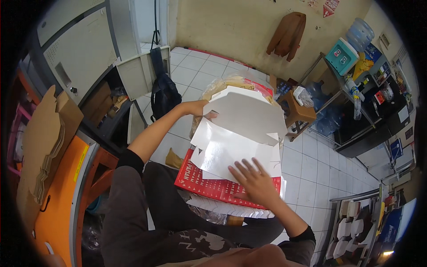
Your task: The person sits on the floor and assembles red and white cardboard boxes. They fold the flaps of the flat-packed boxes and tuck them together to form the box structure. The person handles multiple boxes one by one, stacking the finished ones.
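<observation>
- The tiled floor (202, 71) fills the upper middle of the view; a black backpack (163, 95) stands on it at about eleven o'clock from the centre, and a brown jacket (288, 33) hangs on the wall at one o'clock.
- An orange and grey machine body (66, 187) runs down the nine o'clock side, with flat brown cardboard sheets (42, 142) leaning on it.
- A metal rack (356, 102) with water bottles and packets sits at two o'clock; a low wooden stool (297, 112) stands between it and the work.
- The white carton blank (242, 133), half folded, lies near the centre, its long axis running from about seven o'clock up to one o'clock. Its upper flap stands raised; its lower panel lies flat.
- Under it is a stack of red printed flat cartons (213, 187) resting on the person's lap, with white scalloped edges showing at its six o'clock side.
- The left hand (198, 109) reaches out long to the blank's ten o'clock corner; its fingers are closed narrowly on the edge of the raised flap, pinching it.
- The right hand (255, 180) is the nearer one: it lies at the blank's five o'clock edge, fingers spread wide and flat, pressing the lower panel down onto the red stack, gripping nothing.
- So the blank stretches between the two hands, with the fold line lying toward twelve o'clock from the right fingers and toward four o'clock from the left ones.
</observation>
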`<state>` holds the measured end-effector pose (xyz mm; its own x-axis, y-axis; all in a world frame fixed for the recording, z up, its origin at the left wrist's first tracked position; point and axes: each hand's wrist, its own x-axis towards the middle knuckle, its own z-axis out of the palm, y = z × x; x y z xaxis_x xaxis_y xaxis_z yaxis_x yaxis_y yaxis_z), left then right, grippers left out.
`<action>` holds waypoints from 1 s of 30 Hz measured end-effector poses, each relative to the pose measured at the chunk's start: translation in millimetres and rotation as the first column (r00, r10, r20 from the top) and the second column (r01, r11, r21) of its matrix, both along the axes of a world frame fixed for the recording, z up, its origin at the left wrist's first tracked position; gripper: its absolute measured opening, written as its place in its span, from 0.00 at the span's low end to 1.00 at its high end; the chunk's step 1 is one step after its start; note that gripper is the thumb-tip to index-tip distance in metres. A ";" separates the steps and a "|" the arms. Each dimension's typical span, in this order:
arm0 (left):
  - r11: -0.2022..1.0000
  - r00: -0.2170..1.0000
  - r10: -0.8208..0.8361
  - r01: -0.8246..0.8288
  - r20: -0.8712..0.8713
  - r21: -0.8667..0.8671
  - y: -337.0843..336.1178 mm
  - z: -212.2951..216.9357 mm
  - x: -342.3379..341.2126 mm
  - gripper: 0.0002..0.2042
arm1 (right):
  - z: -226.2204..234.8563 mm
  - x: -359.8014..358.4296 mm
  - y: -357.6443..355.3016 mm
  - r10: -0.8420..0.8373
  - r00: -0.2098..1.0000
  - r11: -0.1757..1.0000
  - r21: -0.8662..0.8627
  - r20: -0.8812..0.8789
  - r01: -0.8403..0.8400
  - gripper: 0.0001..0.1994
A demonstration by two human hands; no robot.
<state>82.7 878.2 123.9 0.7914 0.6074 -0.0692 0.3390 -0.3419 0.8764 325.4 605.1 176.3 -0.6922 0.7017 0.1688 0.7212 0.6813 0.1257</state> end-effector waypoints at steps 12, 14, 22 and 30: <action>0.711 0.991 -0.038 -0.061 0.125 0.701 -180.0 21.0 -14.4 0.31 | -65.2 15.7 -8.2 -0.124 0.986 0.990 0.086 0.113 0.115 0.19; 0.372 0.994 -0.026 0.105 -0.103 0.922 -201.5 27.5 -5.6 0.28 | -54.4 13.8 -6.5 -0.105 0.990 0.991 0.092 0.099 0.096 0.20; 0.400 0.945 -0.031 0.310 -0.325 0.863 -167.9 -14.9 -6.4 0.16 | -50.9 9.4 -2.8 -0.223 0.975 0.974 0.047 -0.009 0.223 0.12; 0.720 0.924 -0.098 0.321 -0.368 0.616 -136.6 20.2 22.8 0.10 | -47.7 27.9 15.7 -0.328 0.927 0.944 -0.049 -0.179 0.325 0.06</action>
<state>105.5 741.6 144.0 0.9126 0.4074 0.0340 0.3833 -0.8817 0.2752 353.3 620.8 128.6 -0.3829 0.8880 0.2548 0.9134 0.4051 -0.0391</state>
